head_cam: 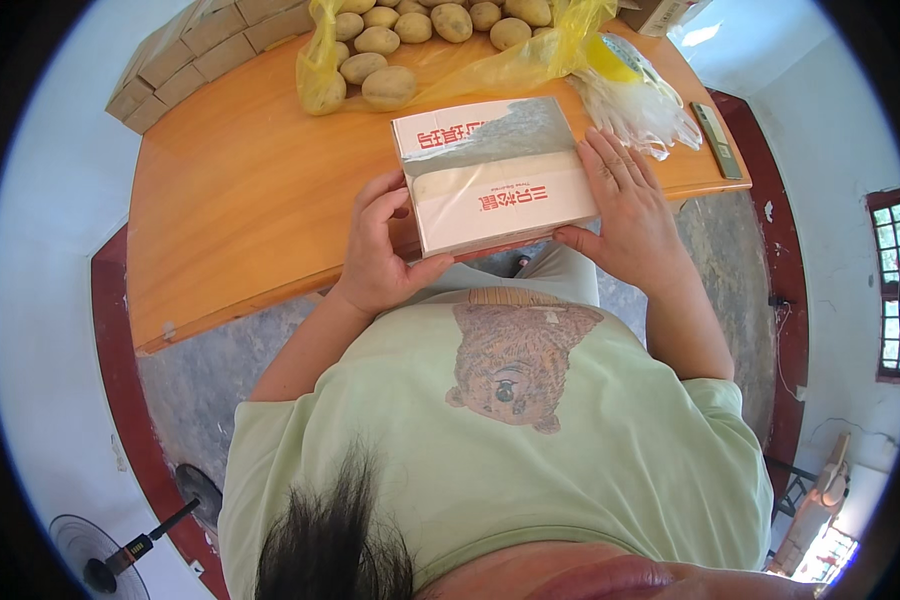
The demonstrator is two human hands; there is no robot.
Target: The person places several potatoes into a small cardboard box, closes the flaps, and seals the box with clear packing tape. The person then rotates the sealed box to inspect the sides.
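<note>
Between my two hands is a white cardboard box (499, 176) with red printed writing, near the table's front edge. Its top is closed, with a strip of clear tape across the middle and a torn grey patch along the far side. My left hand (384, 244) grips the left end, thumb at the near bottom corner and fingers along the side. On the right end lies my right hand (630, 206), its fingers flat along the top edge and its thumb at the near side. The box's underside is hidden.
Potatoes (412, 28) lie on a yellow plastic bag (487, 79) at the back of the wooden table (247, 195). Stacked small cardboard boxes (195, 56) stand back left. White plastic bags (637, 112) and a green flat object (716, 141) lie right. A fan (101, 570) stands behind me.
</note>
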